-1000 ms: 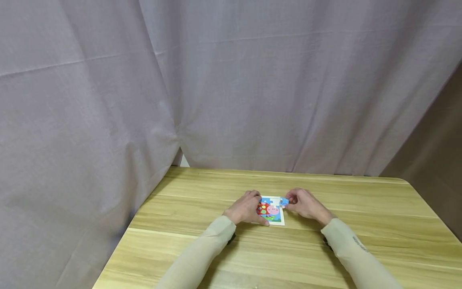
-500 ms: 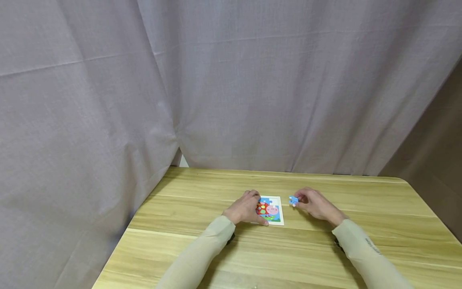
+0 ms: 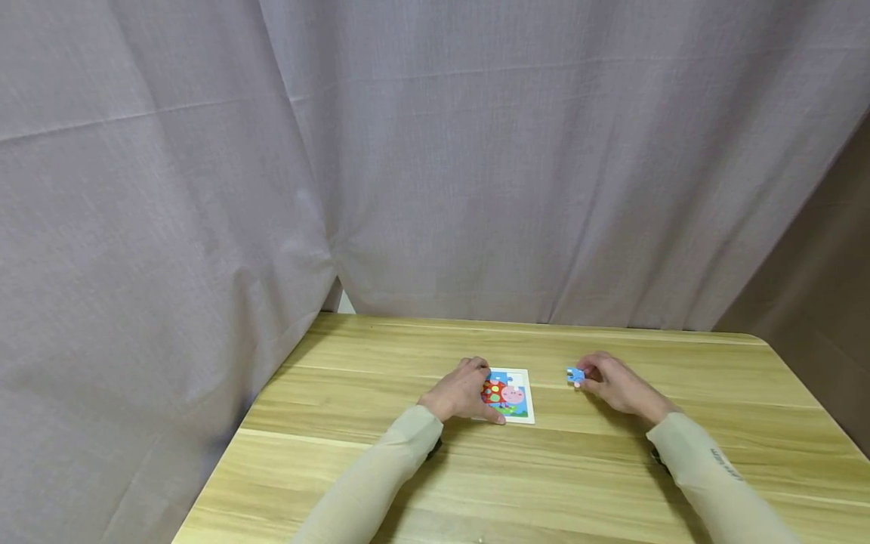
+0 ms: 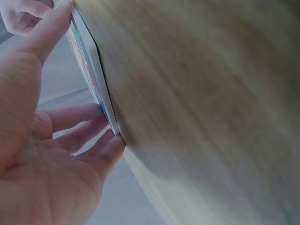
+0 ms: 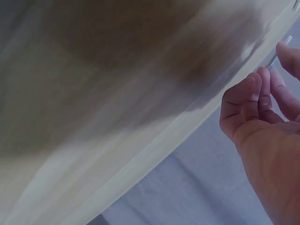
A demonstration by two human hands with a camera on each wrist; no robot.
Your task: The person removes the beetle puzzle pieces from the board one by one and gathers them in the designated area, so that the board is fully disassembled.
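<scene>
A small square jigsaw puzzle [image 3: 513, 397] in a white frame lies on the table, showing a pink pig's face, a red spotted shape and green ground. White backing shows at its upper right corner. My left hand [image 3: 462, 391] holds its left side, thumb at the near edge and fingers at the far edge; in the left wrist view the fingertips [image 4: 117, 140] touch the frame's border. To the right, my right hand [image 3: 620, 388] pinches a blue puzzle piece [image 3: 575, 375] between thumb and fingers, apart from the puzzle. Only the piece's thin edge [image 5: 273, 58] shows in the right wrist view.
The wooden table [image 3: 516, 483] has a rounded far right corner. Grey curtains [image 3: 462, 189] hang behind it and along the left side, with a darker drape [image 3: 816, 302] at the right.
My right hand has lifted the blue puzzle piece off the puzzle's upper right corner and carried it to the right, baring white backing. The left hand stays on the puzzle.
</scene>
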